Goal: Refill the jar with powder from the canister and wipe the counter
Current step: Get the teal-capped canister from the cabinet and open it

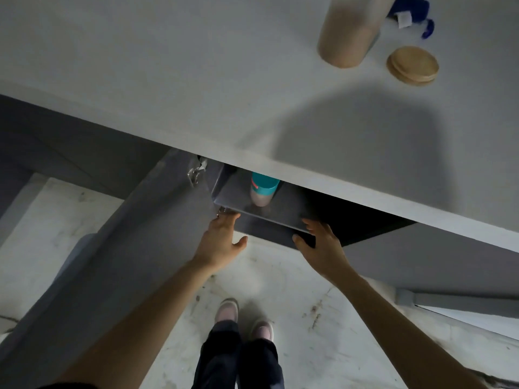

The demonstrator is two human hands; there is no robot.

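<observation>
Jar (348, 32) stood upright on the worktop (174, 80) near its far right corner, lid off, filled with pale tan powder almost to the top as far as the blurred view allowed. Wooden lid (412, 65) lay flat on the worktop just right of the jar, apart from it. Blue cloth (415, 9) lay behind the lid at the far right edge, partly out of frame, white tag showing.

Canister (263, 192) stood upright on a shelf (283, 217) inside the open cupboard under the worktop's front edge; teal upper part, pale pinkish lower part. It sat toward the left of the shelf, top hidden by the worktop's overhang.

Cupboard door (118, 262) was swung open to the left, hinge (196, 171) visible at its top.

Left hand (219, 242) was at the shelf's front left corner, fingers loosely spread, fingertips at the shelf edge beside the door, holding nothing. Right hand (320, 245) was at the shelf's front edge, right of the canister, fingers spread, thumb out, empty. Neither hand touched the canister.

Floor (309, 304) below was pale and stained; two shoes (244, 318) visible between the forearms
</observation>
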